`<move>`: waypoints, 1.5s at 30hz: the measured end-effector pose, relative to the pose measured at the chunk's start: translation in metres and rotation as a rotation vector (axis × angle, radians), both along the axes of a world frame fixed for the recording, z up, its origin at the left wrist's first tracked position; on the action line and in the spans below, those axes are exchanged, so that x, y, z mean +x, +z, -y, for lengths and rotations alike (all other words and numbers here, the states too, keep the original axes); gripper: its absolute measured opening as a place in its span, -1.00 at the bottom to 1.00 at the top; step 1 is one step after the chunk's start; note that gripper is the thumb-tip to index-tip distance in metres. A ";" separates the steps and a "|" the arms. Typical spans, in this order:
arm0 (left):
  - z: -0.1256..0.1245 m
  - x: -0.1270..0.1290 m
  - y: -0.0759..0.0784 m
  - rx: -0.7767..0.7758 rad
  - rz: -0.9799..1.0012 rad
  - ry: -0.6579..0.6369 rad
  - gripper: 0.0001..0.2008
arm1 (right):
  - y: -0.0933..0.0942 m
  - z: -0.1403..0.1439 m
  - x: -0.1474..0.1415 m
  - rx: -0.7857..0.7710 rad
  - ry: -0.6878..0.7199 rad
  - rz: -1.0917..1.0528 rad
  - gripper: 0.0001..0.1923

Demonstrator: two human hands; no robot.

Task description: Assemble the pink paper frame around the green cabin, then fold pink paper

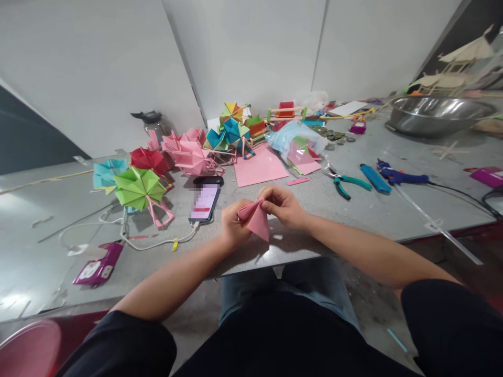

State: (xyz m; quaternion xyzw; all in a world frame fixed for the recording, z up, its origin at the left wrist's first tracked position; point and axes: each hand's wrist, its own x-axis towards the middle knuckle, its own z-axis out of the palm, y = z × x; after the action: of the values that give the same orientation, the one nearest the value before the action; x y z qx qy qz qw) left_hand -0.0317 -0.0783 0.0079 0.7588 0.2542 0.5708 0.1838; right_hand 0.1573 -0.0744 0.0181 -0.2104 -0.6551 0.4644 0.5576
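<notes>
Both hands meet over the near edge of the grey tabletop, closed on a folded pink paper piece — the left hand pinches its left side, the right hand its upper right corner. The piece hangs point-down between them. Just behind lies a phone with its screen lit; beyond it a flat pink sheet. A green folded paper shape sits to the left — teal-handled pliers to the right

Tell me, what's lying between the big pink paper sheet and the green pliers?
In the head view, a small pink strip lies between the pink sheet and the pliers.
</notes>
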 end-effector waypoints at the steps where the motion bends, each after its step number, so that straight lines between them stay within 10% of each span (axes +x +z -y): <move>1: 0.000 0.000 0.000 -0.005 0.007 -0.003 -0.86 | 0.001 0.000 0.000 -0.018 0.012 -0.003 -0.59; 19: 0.001 0.004 0.008 -0.008 -0.005 0.049 -0.80 | 0.002 -0.005 0.001 -0.162 -0.093 -0.120 -0.50; 45: -0.011 -0.013 0.017 0.312 -0.079 0.188 -0.70 | 0.004 0.003 0.009 0.381 -0.360 0.152 -0.59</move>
State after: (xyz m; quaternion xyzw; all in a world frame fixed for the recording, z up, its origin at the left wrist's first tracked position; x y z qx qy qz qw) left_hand -0.0444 -0.0676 0.0252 0.7727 0.2395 0.5879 -0.0003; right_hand 0.1661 -0.0769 0.0220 -0.2491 -0.7228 0.2088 0.6099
